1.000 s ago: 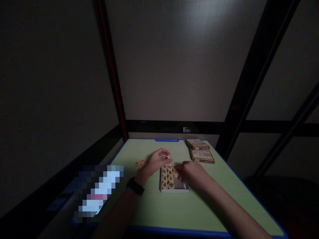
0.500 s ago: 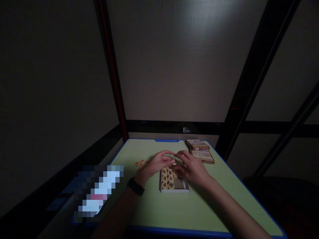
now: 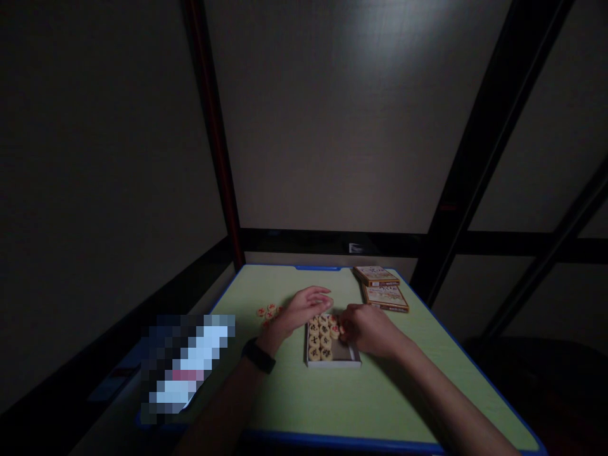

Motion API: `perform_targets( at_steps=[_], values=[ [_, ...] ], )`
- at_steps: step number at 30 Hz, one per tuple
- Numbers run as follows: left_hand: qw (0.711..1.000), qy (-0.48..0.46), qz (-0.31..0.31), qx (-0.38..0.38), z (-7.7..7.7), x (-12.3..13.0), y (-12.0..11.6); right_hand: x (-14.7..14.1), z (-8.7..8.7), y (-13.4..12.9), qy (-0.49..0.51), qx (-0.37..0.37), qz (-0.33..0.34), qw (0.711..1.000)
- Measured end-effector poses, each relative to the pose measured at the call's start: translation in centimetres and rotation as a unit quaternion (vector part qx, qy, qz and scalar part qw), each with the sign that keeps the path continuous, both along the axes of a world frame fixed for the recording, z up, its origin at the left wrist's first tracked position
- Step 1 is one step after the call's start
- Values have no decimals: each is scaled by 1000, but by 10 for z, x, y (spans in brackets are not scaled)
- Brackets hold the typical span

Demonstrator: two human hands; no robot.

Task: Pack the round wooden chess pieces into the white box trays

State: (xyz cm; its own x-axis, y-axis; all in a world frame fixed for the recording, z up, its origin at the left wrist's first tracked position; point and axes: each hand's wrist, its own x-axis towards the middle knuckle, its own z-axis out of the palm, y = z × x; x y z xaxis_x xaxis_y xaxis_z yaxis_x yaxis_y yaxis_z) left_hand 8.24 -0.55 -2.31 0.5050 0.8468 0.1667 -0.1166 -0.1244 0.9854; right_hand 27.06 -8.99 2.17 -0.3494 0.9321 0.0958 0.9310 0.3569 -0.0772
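A shallow box (image 3: 334,365) lies on the table with round wooden Chinese chess pieces (image 3: 325,341) in rows in its left part. Most show black characters; a red-marked piece (image 3: 335,331) sits to their right. My right hand (image 3: 373,330) is closed at the box's right side, its fingertips pinching a piece that they mostly hide. Over the far left corner of the box hovers my left hand (image 3: 306,308), fingers stretched out, nothing visible in it. Several loose red-marked pieces (image 3: 270,314) lie on the table left of that hand, partly covered by it.
Two flat printed boxes (image 3: 382,292) are stacked, offset, at the table's far right. The green table (image 3: 294,405) has a blue edge. A blurred-out bright screen (image 3: 194,361) is at the left edge. Walls with dark posts stand close behind and to the left.
My hands have moved apart. The right hand has come down to the box's right side with its fingers curled; the piece between the hands is no longer there. My left hand stays nearly in place.
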Motion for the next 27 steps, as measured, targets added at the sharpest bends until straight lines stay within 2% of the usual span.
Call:
perform_targets(
  at_steps=[4, 15, 20, 24, 27],
  values=[
    [1000, 5, 17, 7, 5, -1, -2, -5, -1, -2, -42, 2, -8, 999],
    [999, 8, 39, 7, 8, 0, -4, -6, 4, -5, -52, 9, -10, 999],
    [998, 12, 59, 20, 9, 0, -5, -8, 1, -4, -42, 10, -10, 999],
    [994, 23, 92, 57, 19, -9, 1, -5, -2, -2, -27, 11, -3, 1000],
    [977, 104, 155, 107, 34, -33, 11, -2, 0, -2, -2, 12, 9, 1000]
  ],
)
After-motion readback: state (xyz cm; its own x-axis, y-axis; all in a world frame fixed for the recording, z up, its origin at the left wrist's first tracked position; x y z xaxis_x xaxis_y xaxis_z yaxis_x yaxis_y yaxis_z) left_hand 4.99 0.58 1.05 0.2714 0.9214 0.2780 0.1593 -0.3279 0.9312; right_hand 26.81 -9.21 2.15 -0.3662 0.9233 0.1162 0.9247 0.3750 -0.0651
